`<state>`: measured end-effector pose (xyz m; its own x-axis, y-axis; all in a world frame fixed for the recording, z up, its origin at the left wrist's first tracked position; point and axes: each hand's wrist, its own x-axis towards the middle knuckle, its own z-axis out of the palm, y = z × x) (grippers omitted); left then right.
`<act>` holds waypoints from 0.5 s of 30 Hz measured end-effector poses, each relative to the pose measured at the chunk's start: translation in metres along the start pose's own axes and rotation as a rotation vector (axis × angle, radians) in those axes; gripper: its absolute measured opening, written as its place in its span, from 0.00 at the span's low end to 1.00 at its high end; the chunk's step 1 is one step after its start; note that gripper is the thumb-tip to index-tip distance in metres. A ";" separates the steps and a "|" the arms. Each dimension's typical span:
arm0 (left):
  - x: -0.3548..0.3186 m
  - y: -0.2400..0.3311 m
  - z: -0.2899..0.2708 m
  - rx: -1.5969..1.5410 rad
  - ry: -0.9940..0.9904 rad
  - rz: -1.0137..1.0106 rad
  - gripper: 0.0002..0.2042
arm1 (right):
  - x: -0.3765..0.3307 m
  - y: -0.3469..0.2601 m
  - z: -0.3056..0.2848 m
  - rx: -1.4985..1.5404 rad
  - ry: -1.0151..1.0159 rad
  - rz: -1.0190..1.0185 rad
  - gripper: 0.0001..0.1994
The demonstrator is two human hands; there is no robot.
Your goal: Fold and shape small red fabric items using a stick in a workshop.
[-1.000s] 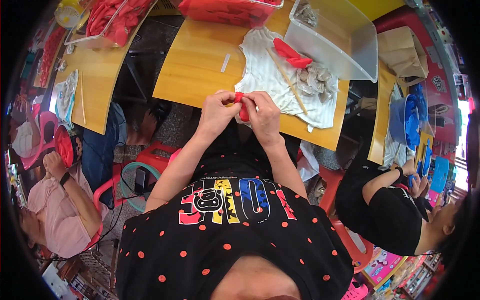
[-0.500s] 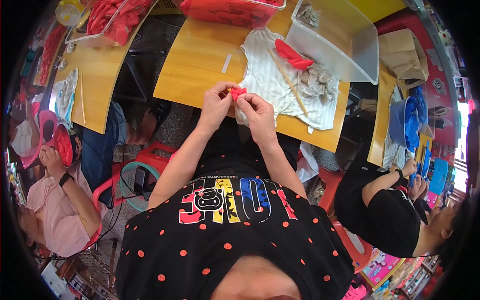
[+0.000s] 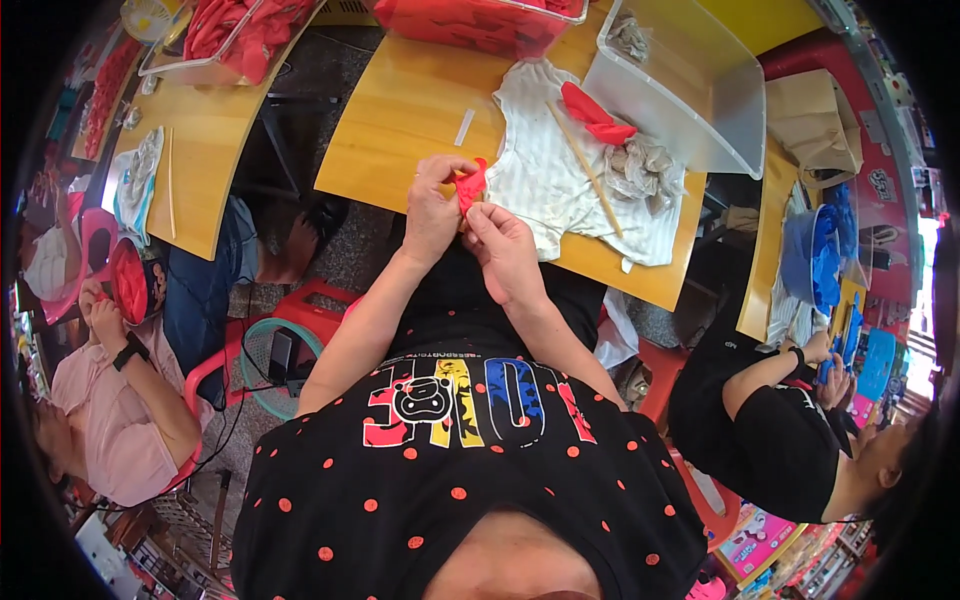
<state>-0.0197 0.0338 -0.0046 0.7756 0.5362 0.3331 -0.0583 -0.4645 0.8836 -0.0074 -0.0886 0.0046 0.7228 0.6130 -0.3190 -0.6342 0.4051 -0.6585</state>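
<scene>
Both my hands are closed on one small soft red piece [image 3: 470, 186], which looks like thin cloth or rubber, above the table's near edge. My left hand [image 3: 430, 215] pinches its upper part. Lower down, the thumb and fingers of my right hand [image 3: 505, 252] grip its bottom end. Just to the right, a striped white cloth [image 3: 530, 115] lies spread on the wooden table [image 3: 385, 120]. On that cloth rest a thin wooden stick [image 3: 588, 172], another red piece [image 3: 592, 112] and a crumpled greyish wad [image 3: 640, 170].
A clear plastic bin [image 3: 690, 90] stands at the far right of the table, a bin of red pieces [image 3: 470, 25] at its far edge. A short white strip [image 3: 465, 127] lies left of the cloth. Two people sit at side tables, left [image 3: 130, 410] and right [image 3: 770, 440].
The bunched red piece is now drawn out longer between my hands. My right hand has moved down and slightly left. The view has shifted slightly.
</scene>
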 end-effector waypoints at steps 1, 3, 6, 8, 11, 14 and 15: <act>-0.003 -0.006 0.001 -0.309 -0.103 -0.205 0.07 | 0.000 0.002 0.001 -0.184 0.026 -0.097 0.07; -0.006 -0.011 0.001 -0.620 -0.209 -0.407 0.07 | 0.003 0.004 0.001 -0.417 0.027 -0.205 0.06; -0.009 -0.011 0.002 -0.812 -0.166 -0.465 0.08 | -0.002 -0.008 0.009 -0.792 0.016 -0.396 0.06; -0.010 -0.014 0.003 -1.056 -0.104 -0.474 0.06 | -0.004 -0.018 0.015 -0.932 -0.002 -0.477 0.06; -0.007 0.002 0.002 -1.119 -0.047 -0.550 0.04 | -0.007 -0.027 0.012 -1.003 0.178 -0.714 0.07; -0.013 -0.002 0.003 -1.066 -0.086 -0.463 0.04 | -0.007 -0.031 0.017 -1.051 0.185 -0.767 0.08; -0.014 -0.001 0.005 -1.068 -0.092 -0.462 0.04 | -0.005 -0.031 0.015 -1.052 0.190 -0.770 0.08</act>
<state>-0.0271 0.0235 -0.0112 0.9014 0.4257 -0.0791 -0.2238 0.6144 0.7566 0.0043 -0.0941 0.0366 0.8826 0.3246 0.3401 0.4072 -0.1659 -0.8982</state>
